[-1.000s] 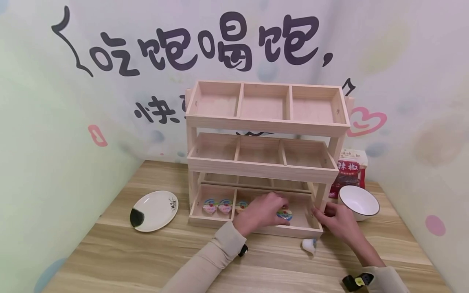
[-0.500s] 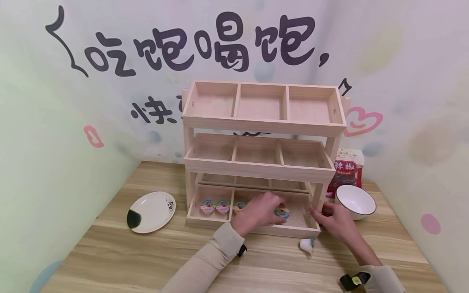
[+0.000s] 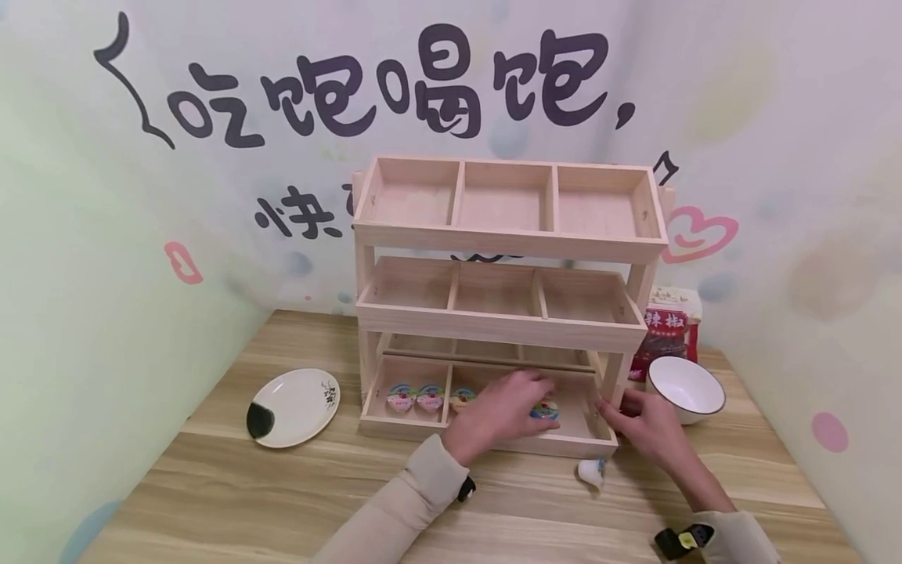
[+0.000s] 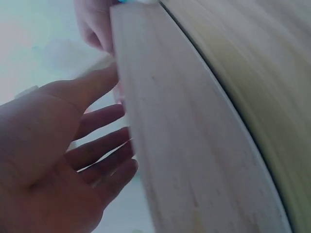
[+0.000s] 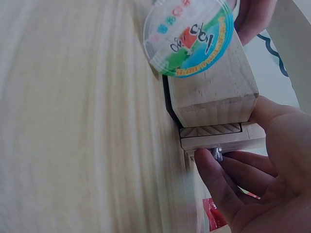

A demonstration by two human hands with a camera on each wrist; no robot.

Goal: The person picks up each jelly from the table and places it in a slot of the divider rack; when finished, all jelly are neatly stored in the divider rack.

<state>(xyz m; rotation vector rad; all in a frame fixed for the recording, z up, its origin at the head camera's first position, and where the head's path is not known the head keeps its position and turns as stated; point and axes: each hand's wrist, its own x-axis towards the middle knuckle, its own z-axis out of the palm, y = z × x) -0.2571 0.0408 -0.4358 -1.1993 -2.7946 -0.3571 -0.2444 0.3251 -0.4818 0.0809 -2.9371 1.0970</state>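
Note:
My left hand [image 3: 502, 411] reaches into the bottom tray [image 3: 486, 442] of a three-tier wooden rack [image 3: 507, 329]. Its thumb and fingers stand on either side of a blue-lidded jelly cup [image 3: 544, 410], without plainly pinching it. In the left wrist view the fingers are gently bent behind the tray's front board [image 4: 170, 111]. My right hand [image 3: 651, 427] grips the rack's lower right end; in the right wrist view the thumb is on one face, a fingertip beside a metal bolt [image 5: 216, 154]. Two jelly cups [image 3: 416, 398] sit in the left compartment, another [image 3: 462, 399] beyond the divider.
A jelly cup [image 3: 590, 472] lies on its side on the table, before the rack. To the left is an oval plate [image 3: 299, 407]. At right stand a white bowl [image 3: 685, 388] and a red chili packet [image 3: 665, 333]. Patterned walls close in the table.
My left fingers have lifted slightly and spread a little around the blue-lidded cup, which stays in place. The right hand keeps its grip on the rack. The head view shifts slightly.

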